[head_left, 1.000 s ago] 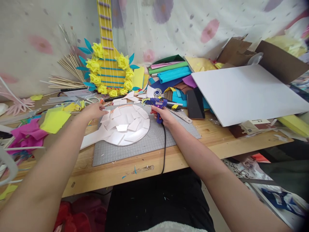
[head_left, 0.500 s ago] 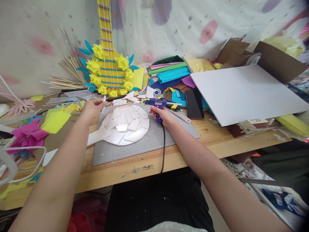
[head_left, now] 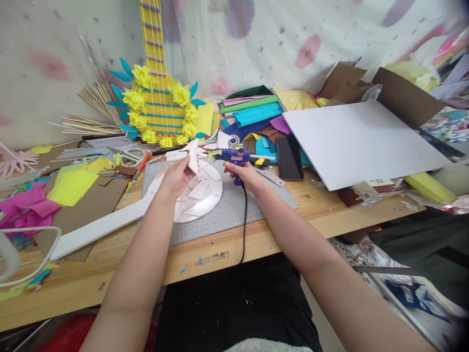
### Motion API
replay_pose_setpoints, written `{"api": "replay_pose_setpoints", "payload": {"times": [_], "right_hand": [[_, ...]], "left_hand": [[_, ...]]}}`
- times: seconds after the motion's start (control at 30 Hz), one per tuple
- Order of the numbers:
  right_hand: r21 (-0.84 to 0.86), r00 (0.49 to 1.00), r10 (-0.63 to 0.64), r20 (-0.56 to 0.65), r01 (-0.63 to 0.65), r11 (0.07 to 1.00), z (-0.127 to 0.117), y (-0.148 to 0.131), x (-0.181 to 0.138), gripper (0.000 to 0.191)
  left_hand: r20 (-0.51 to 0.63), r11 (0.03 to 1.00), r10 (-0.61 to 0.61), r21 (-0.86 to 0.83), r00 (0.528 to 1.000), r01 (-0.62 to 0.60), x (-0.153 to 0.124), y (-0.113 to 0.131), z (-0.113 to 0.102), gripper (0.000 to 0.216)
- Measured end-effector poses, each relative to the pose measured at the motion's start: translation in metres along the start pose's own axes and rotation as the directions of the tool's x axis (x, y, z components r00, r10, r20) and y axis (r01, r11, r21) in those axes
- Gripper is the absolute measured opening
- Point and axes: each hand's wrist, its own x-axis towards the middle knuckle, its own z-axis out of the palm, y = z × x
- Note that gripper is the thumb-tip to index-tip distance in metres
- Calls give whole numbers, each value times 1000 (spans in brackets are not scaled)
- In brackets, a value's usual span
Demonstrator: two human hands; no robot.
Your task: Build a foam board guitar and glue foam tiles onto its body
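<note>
Pinched in my left hand (head_left: 176, 177) is a small white foam board piece (head_left: 194, 159), held up above the white board shape (head_left: 104, 222). That shape has a rounded end covered with several overlapping white pieces (head_left: 201, 189) and a long flat neck reaching left. My right hand (head_left: 244, 175) is closed around the handle of a purple hot glue gun (head_left: 232, 156), its nozzle pointing left toward the held piece. From the gun a black cord (head_left: 244, 225) runs down over the table edge. Beneath the rounded end lies a grey cutting mat (head_left: 234, 215).
A yellow guitar-shaped model (head_left: 161, 105) with paper roses stands at the back. Right of the mat are a phone (head_left: 289, 157), a metal ruler (head_left: 270, 177) and a large white board (head_left: 362, 142). Scissors (head_left: 132, 157), an orange-handled knife (head_left: 142, 164) and bamboo sticks (head_left: 97, 105) are at left.
My left hand has moved right, from beyond the mat's left edge to over the rounded shape, carrying the white piece. My right hand keeps the glue gun in about the same place.
</note>
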Motion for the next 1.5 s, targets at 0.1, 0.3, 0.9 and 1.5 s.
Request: {"api": "replay_pose_setpoints", "payload": {"times": [0.1, 0.3, 0.9, 1.5], "right_hand": [[-23, 998, 20, 52, -19, 1000, 4, 2, -2, 40], [-74, 989, 29, 144, -18, 997, 10, 2, -9, 39], [-119, 998, 4, 63, 3, 993, 6, 6, -1, 44], [-190, 995, 59, 77, -44, 981, 3, 3, -4, 40]], "left_hand": [[-17, 997, -74, -6, 997, 74, -4, 1, -5, 12], [-24, 994, -92, -56, 995, 91, -7, 2, -14, 12], [158, 969, -206, -102, 966, 223, -8, -2, -17, 16], [87, 970, -207, -113, 974, 216, -10, 4, -19, 15]]}}
